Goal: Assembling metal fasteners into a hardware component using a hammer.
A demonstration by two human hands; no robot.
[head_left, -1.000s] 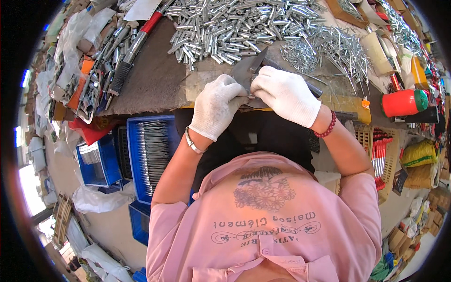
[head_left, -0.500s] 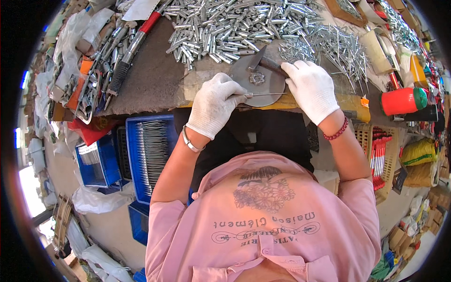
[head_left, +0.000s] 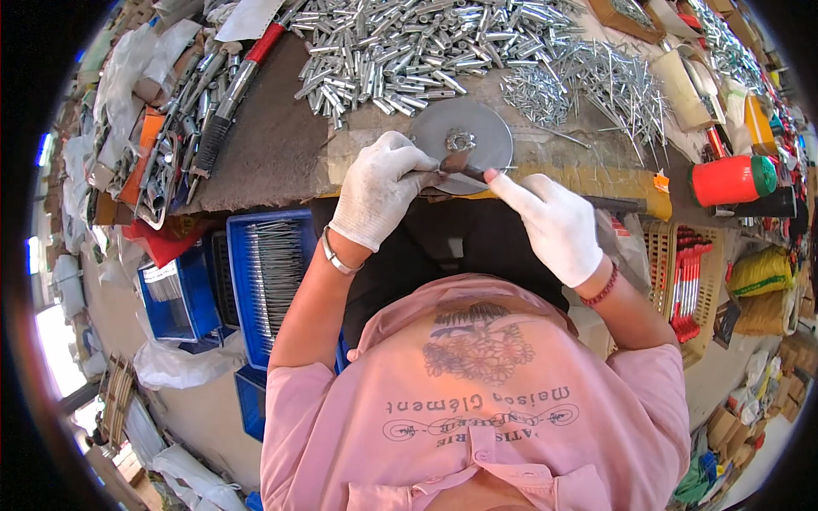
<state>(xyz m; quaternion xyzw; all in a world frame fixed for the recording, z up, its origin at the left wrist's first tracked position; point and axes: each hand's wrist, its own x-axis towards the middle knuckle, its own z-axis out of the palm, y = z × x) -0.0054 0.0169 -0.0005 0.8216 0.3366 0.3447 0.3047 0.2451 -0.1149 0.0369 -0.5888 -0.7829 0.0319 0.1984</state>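
Observation:
A white glove covers my left hand [head_left: 385, 189], whose fingers pinch a thin metal rod [head_left: 465, 184] at the near edge of a round grey metal plate [head_left: 492, 136]. My right hand [head_left: 558, 228], gloved too, is closed round the handle of a hammer [head_left: 457, 162]. Its dark head is down beside my left fingertips, over the rod, and hides part of it. Whether the head touches the rod I cannot tell. On the plate, just beyond the hammer, lies a small ring-like cluster of metal [head_left: 461, 138].
A big heap of short metal tubes [head_left: 400, 60] covers the far bench, with small pins [head_left: 534, 94] and long thin rods [head_left: 618, 89] at its right. Tools [head_left: 223, 111] lie at left, a red-and-green spool [head_left: 731, 180] at right. Below stand a blue crate [head_left: 241, 281] and yellow basket [head_left: 703, 328].
My right hand has come nearer and lower, bringing the hammer head from the far part of the plate down to my left fingertips. My left hand keeps its pinch, almost unmoved.

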